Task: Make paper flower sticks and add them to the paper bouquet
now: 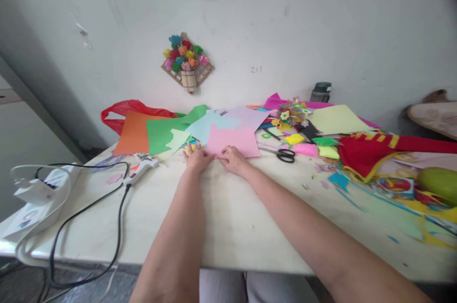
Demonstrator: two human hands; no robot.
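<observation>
A pink sheet of paper [235, 140] lies on the table in front of me, over a lilac sheet [244, 116] and beside a light blue one [203, 124]. At its lower left corner my left hand [197, 156] pinches the edge between thumb and forefinger, the other fingers raised. My right hand [232, 159] pinches the lower edge just to the right, its fingertips close to those of my left hand. Black-handled scissors [285, 155] lie right of the pink sheet. A white glue gun [140, 172] rests on the table to the left.
Orange [134, 131] and green sheets [162, 134] lie back left. A power strip [43, 203] and looping cables occupy the left side. Clay packets [305, 150], a red cloth [367, 153] and paper scraps cover the right. A bottle [320, 92] stands by the wall.
</observation>
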